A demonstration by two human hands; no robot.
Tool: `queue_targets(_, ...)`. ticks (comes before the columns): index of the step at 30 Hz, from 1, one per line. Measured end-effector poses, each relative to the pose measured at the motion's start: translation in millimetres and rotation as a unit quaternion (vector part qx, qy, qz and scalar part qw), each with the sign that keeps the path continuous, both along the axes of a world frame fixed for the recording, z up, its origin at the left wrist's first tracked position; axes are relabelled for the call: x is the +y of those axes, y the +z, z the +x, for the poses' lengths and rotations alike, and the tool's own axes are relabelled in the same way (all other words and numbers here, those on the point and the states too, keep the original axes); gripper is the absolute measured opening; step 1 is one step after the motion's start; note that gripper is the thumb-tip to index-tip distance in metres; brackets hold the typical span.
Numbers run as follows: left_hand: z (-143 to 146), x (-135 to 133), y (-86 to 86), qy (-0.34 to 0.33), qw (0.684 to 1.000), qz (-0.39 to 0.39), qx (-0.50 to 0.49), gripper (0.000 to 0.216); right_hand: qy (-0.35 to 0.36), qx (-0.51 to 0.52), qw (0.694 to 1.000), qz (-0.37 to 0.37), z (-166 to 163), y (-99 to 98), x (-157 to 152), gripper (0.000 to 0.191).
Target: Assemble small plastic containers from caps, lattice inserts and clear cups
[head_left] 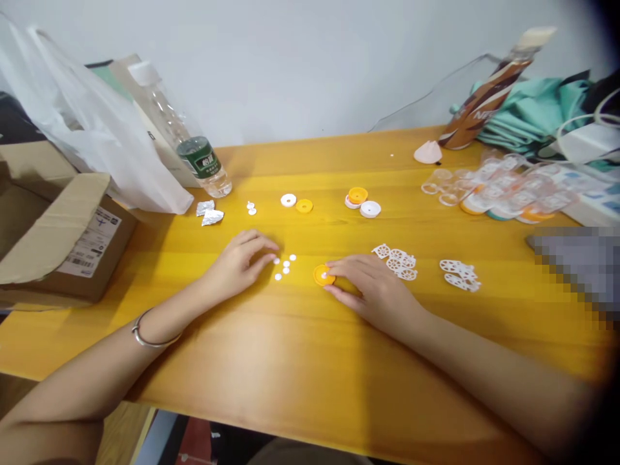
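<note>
My right hand (375,287) grips the rim of a round orange plastic cap (318,279) on the table, thumb on the near side and fingers on the far side. A small white piece sits at the cap's middle. My left hand (245,258) is curled over the table with a gap between thumb and forefinger. Its fingertips are beside a small white disc (276,261); whether they touch it, I cannot tell. Several more small white discs (286,263) lie loose between my hands. White openwork plastic wheel pieces (401,263) lie just beyond my right hand, with another group (459,276) farther right.
Farther back are a white ring (288,200), a yellow one (304,206), stacked caps (370,209) and foil scraps (212,217). An open cardboard box (116,239) and water bottle (203,161) stand left. Clear plastic cases (508,187) and a brown bottle (484,103) are right.
</note>
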State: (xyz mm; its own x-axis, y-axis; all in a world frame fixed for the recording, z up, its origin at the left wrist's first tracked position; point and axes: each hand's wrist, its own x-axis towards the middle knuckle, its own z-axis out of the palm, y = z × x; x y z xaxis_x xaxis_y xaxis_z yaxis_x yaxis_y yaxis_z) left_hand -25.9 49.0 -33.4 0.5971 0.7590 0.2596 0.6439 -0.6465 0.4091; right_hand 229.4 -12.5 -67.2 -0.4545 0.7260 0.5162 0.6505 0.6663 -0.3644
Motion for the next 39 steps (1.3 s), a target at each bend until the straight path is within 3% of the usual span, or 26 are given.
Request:
queue_targets(6, 1.4, 2.8, -2.9, -0.011, 0.998, -0.062, -0.008, 0.010, -0.011, 0.003, 1.000, 0.002, -1.9, 0.9, -0.4, 0.010)
queue_targets(9, 2.5, 1.0, -3.9, -0.001, 1.000, -0.031, -0.001, 0.010, -0.007, 0.000, 1.000, 0.008, -2.4, -0.1, -1.0, 0.014)
queue_targets(14, 0.0, 0.4, -5.2, -0.036, 0.994, 0.088, 0.053, 0.016, 0.016, -0.007, 1.000, -0.001, -2.8, -0.9, -1.8, 0.013)
queue_targets(17, 2.0, -1.7, -7.4, -0.032, 0.990, 0.134, 0.029, 0.013, 0.020, -0.008, 1.000, -0.007, -3.2, -0.6, -1.7, 0.012)
queue_targets(20, 11.5, -10.7, -9.7, -0.028, 0.993, 0.118, -0.013, 0.010, 0.023, -0.006, 1.000, -0.013, -3.7, 0.0, -1.6, 0.011)
queue_targets(23, 24.5, -24.1, -12.3, -0.083, 0.990, 0.104, -0.046, 0.013, 0.032, -0.012, 0.999, -0.021, -3.8, 0.7, -1.6, 0.012)
queue_targets(29, 33.0, -36.6, -14.3, -0.180, 0.971, 0.153, -0.034, 0.017, 0.040, -0.017, 0.998, -0.036, -4.1, 2.5, -2.2, 0.011)
queue_targets(39, 34.0, -37.3, -12.9, -0.149, 0.979, 0.132, 0.040, 0.020, 0.033, -0.014, 0.999, -0.025, -5.1, 0.6, -2.3, 0.012)
